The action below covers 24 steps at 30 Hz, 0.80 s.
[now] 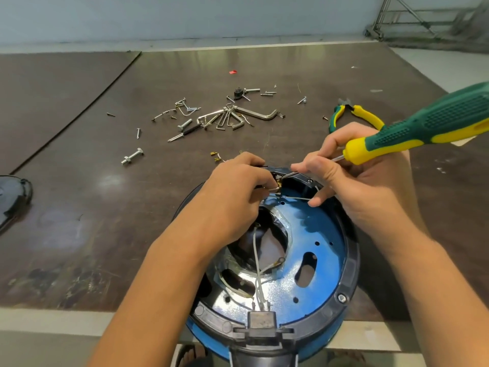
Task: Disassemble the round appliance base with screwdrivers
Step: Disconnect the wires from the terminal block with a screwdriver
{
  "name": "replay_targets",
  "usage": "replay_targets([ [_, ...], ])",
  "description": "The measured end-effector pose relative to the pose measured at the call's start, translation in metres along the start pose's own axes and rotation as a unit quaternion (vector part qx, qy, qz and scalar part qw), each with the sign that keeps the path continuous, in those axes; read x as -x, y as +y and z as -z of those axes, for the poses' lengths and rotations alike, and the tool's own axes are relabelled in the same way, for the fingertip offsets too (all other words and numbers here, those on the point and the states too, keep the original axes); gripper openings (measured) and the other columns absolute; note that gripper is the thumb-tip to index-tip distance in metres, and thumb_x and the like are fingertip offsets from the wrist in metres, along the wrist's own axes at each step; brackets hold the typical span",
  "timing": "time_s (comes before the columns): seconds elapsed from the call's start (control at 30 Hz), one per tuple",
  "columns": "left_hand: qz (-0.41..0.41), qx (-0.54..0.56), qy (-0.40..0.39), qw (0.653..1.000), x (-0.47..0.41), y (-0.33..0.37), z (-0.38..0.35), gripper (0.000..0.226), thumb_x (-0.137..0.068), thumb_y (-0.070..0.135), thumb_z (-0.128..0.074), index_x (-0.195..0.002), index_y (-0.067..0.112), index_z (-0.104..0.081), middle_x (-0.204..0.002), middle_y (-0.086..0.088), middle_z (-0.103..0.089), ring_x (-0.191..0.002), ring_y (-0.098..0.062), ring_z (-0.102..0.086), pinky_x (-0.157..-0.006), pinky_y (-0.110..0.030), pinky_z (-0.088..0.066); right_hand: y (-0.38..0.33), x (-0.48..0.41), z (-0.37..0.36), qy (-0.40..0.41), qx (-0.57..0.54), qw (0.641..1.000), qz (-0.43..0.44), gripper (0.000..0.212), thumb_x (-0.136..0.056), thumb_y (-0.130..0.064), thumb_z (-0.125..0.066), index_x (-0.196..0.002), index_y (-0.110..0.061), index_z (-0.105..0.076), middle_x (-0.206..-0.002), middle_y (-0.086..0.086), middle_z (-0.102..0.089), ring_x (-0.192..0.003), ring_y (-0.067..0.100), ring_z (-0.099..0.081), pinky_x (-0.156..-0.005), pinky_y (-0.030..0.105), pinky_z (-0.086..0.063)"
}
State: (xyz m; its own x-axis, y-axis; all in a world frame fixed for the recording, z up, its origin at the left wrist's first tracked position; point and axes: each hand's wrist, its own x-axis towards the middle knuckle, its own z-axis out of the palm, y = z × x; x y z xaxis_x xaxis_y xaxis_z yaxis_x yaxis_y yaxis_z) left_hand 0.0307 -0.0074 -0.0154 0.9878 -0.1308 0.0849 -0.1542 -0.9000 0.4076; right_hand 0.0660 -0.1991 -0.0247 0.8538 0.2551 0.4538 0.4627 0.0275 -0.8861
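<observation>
The round appliance base (320, 234) sits open side up at the near edge of the surface (79, 181), directly under me. It has a blue inside, a black rim, and white wires (258, 260) running across its shiny middle.

My left hand (232, 192) reaches to the far rim of the base, fingers curled and pinching a small part with wire ends there. My right hand (365, 181) has its fingers pinched on the metal shaft of the screwdriver (423, 128). The green and yellow handle juts up to my right, and the tip is at the same spot on the far rim, just beside my left fingers.

The surface is a dark brown board, scuffed and stained, with a seam to a second board on my left and a pale strip along its near edge. Further out lie a bunch of hex keys (238, 116) among scattered screws, a bolt with a nut (132, 156) apart on the left, green and yellow pliers (354, 115) near my right hand, and a small red scrap (232, 72). A black cover (13, 192) lies at the left edge.

Behind the surface is a pale wall (185, 14), with a metal frame (423, 17) standing in the far right corner.
</observation>
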Motion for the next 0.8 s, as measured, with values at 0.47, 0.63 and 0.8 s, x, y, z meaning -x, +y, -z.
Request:
replay_targets([
  [0.47,-0.015,0.005,0.006,1.0,0.001,-0.002,0.002,0.031,-0.096,0.011,-0.061,-0.117,0.03,-0.073,-0.143,0.004,-0.05,-0.127,-0.014,-0.049,-0.096,-0.019,-0.037,0.003,-0.003,-0.01,0.096,-0.067,0.989,-0.088,0.015,-0.099,-0.005,-0.064,-0.089,-0.008,-0.053,-0.078,0.01,-0.073,-0.083,0.027,-0.078,-0.042,0.024,-0.054],
  [0.63,-0.017,0.005,0.006,1.0,0.001,-0.002,0.001,0.029,-0.097,0.012,-0.061,-0.116,0.03,-0.074,-0.142,0.004,-0.051,-0.124,-0.015,-0.051,-0.095,-0.02,-0.039,0.003,-0.006,-0.01,0.108,-0.093,0.982,-0.126,0.017,-0.099,-0.007,-0.066,-0.086,-0.011,-0.056,-0.076,0.008,-0.074,-0.081,0.029,-0.079,-0.041,0.023,-0.053],
  [0.8,-0.017,0.009,0.008,1.0,0.001,-0.002,0.001,0.029,-0.096,0.01,-0.061,-0.114,0.029,-0.075,-0.141,0.003,-0.052,-0.124,-0.016,-0.052,-0.093,-0.019,-0.037,0.005,-0.008,-0.011,0.124,-0.097,0.977,-0.142,0.018,-0.098,-0.01,-0.069,-0.083,-0.014,-0.057,-0.074,0.006,-0.075,-0.078,0.029,-0.079,-0.04,0.022,-0.051],
])
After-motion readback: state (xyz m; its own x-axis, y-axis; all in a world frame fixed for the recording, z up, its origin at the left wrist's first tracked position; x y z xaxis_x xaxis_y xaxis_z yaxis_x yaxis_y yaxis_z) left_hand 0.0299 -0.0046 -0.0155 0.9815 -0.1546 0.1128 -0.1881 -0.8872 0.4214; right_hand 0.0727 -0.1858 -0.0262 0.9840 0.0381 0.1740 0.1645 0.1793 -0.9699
